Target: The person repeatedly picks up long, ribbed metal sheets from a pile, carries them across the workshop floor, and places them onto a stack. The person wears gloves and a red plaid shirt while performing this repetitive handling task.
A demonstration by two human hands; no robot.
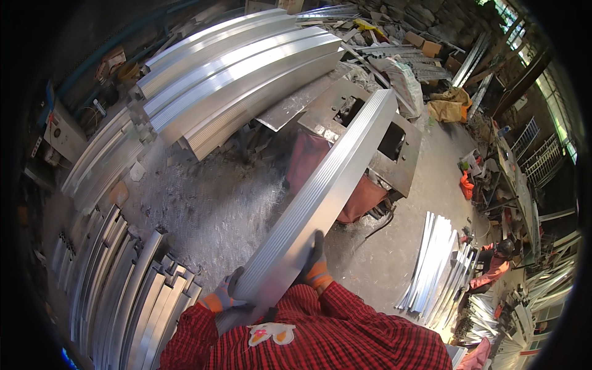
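Observation:
A long silver aluminium profile point(320, 182) with a ribbed face slants away from my body, its near end close to my front. My left hand point(227, 296), in a grey and orange glove, is closed on the left edge near that end. Higher up on the opposite side, my right hand point(316, 266) grips the profile's right edge, wearing the same kind of glove. The profile's far end lies over a metal machine table point(404, 161) with square cutouts; whether it touches the table I cannot tell.
A stack of wide aluminium profiles point(240, 80) lies at the far left. More profiles point(132, 290) are piled at the near left. Thin silver strips point(431, 259) lie on the floor to the right, beside another person point(493, 265) crouching. Reddish cloth point(364, 200) hangs under the machine.

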